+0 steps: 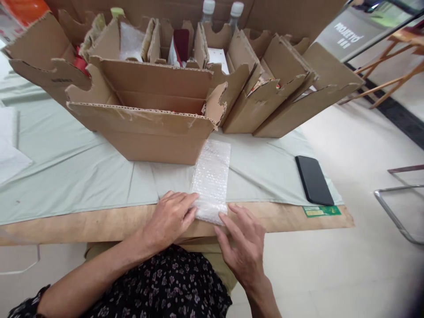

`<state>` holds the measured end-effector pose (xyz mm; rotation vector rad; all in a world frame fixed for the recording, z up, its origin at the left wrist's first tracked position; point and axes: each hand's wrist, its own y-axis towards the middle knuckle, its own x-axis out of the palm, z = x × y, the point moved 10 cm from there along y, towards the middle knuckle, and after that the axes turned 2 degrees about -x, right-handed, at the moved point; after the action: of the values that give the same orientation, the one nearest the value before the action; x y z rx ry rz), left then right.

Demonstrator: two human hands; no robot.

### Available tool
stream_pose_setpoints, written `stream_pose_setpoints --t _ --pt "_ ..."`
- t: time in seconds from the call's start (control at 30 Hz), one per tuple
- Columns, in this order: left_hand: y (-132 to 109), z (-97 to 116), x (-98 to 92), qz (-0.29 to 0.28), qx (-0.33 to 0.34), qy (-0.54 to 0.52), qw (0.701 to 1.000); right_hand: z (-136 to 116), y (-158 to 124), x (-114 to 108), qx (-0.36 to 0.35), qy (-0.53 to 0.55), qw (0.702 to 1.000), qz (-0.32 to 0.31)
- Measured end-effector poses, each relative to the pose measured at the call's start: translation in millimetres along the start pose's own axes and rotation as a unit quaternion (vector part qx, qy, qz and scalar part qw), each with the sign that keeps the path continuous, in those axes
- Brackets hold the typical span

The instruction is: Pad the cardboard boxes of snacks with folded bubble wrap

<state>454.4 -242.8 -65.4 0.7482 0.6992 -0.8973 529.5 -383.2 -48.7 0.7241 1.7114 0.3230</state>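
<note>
A strip of clear bubble wrap (212,172) lies lengthwise on the table, and its near end looks folded or doubled at the wooden edge. The fingertips of my left hand (172,216) rest against its left side near that end, thumb and forefinger apart. My right hand (243,240) is at the near right corner with fingers spread, the forefinger touching the wrap and the thumb just below it. Behind the wrap stands an open cardboard box (145,137), which overlaps the wrap's far left corner. Whether anything lies inside the wrap, I cannot tell.
Several narrow cardboard bins (245,101) stand in a row at the back, some with items inside. Two capped bottles (235,15) rise behind them. A black phone (314,180) and a green card (321,211) lie at right. White sheets (11,145) lie at far left.
</note>
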Motion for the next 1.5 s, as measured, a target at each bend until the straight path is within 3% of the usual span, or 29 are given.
stream_pose_setpoints --t 0.13,0.23,0.33,0.5,0.67,0.87,1.03,1.2,1.37,1.5 --pt "-5 5 -15.7 0.032 0.017 0.010 0.999 1 6 14 -0.010 0.023 0.998 -0.063" --pt "-14 16 -18.7 -0.008 0.063 -0.032 0.997 5 11 12 0.005 0.084 0.994 -0.069" --pt "-13 12 -16.9 -0.025 0.048 -0.073 0.996 12 12 11 0.040 0.125 0.989 -0.067" --pt "9 -10 -5.8 0.014 -0.008 -0.005 1.000 15 10 1 0.050 0.060 0.997 0.001" --pt "12 -10 -10.4 0.036 -0.002 0.034 0.999 11 7 17 0.014 0.010 0.998 -0.054" --pt "-4 8 -19.1 -0.027 0.045 -0.067 0.996 19 9 15 0.058 0.121 0.989 -0.067" --pt "10 -11 -11.8 0.013 -0.001 -0.013 1.000 17 8 2 0.052 0.073 0.996 -0.007" --pt "14 -12 -13.5 0.038 -0.015 0.038 0.998 12 11 19 0.008 0.017 0.998 -0.063" --pt "-3 11 -20.5 -0.016 0.049 -0.037 0.998 19 15 15 0.044 0.112 0.990 -0.072" --pt "2 3 -15.7 -0.022 0.026 -0.053 0.998 20 12 8 0.063 0.105 0.991 -0.055"
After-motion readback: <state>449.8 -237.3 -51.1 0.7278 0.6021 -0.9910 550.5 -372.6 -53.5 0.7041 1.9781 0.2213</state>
